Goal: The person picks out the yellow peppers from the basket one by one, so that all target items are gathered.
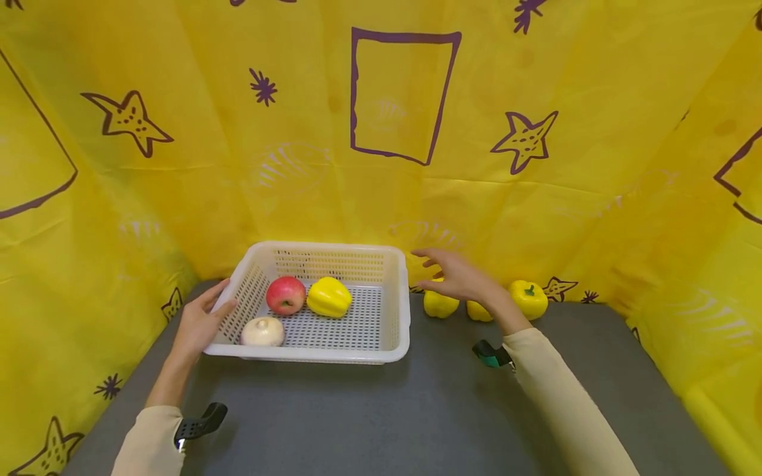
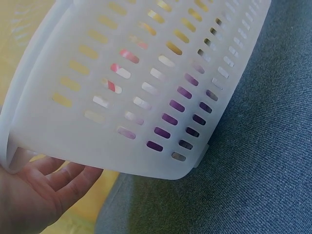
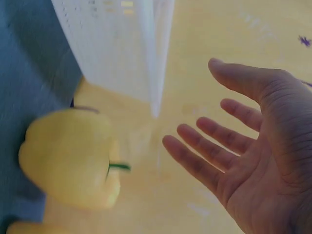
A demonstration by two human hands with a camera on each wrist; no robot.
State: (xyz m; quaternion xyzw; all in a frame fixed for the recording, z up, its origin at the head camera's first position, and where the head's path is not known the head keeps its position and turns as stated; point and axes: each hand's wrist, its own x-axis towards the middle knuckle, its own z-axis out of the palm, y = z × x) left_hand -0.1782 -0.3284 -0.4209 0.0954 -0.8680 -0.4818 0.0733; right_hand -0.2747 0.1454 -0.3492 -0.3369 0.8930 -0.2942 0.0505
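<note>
A white slotted plastic basket [image 1: 333,357] stands on the grey table, holding a red apple [image 1: 286,295], a yellow bell pepper [image 1: 329,297] and a pale round vegetable [image 1: 262,332] with a nub on top. At the basket's left side my left hand [image 1: 199,324] grips the rim, thumb over it and fingers outside; the left wrist view shows the fingers [image 2: 73,180] beneath the rim. My right hand [image 1: 455,274] hovers just right of the basket, fingers spread and holding nothing. Below it lies another yellow bell pepper [image 3: 68,158], green stem toward the hand.
Two more yellow peppers are in the row: one [image 1: 479,311] partly hidden by my right forearm, the other [image 1: 528,299] beyond it. A yellow patterned cloth [image 1: 309,198] hangs behind and at both sides. Grey table surface [image 1: 357,416] stretches in front of the basket.
</note>
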